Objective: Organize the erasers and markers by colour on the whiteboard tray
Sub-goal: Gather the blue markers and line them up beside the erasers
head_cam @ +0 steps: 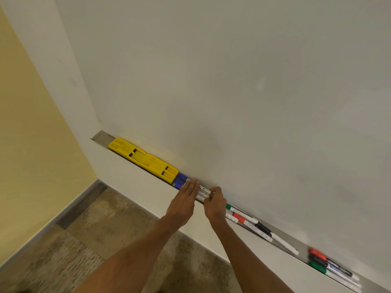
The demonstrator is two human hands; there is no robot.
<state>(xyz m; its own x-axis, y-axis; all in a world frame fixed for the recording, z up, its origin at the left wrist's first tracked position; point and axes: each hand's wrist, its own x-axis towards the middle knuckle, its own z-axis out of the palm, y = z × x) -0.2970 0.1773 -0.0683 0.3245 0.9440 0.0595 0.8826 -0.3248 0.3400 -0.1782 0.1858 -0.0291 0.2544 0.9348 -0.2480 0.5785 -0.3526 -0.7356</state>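
Right now, head view, one line per thing:
Tray: the narrow metal whiteboard tray [99, 136] runs along the foot of the white board, from the far corner down to the right.
Eraser: the yellow plastic eraser [143, 160] lies flat at the far end, touching the blue-capped markers [182, 180].
Left hand: the left hand [187, 197] lies flat and spread over the blue bundle, pressing rather than gripping.
Right hand: the right hand [214, 200] curls its fingers onto the white marker barrels [204, 192]; a true pinch, I cannot tell.
Unsorted: green, red and black capped markers [249, 220] lie mixed just beside the right wrist; another mixed trio [325, 264] sits well apart.
Risk, roll-off: the tray looks shallow, so a push along the bundle may tip a marker over the lip.
Risk, wrist: the right forearm hangs above the mixed markers and could sweep them off.
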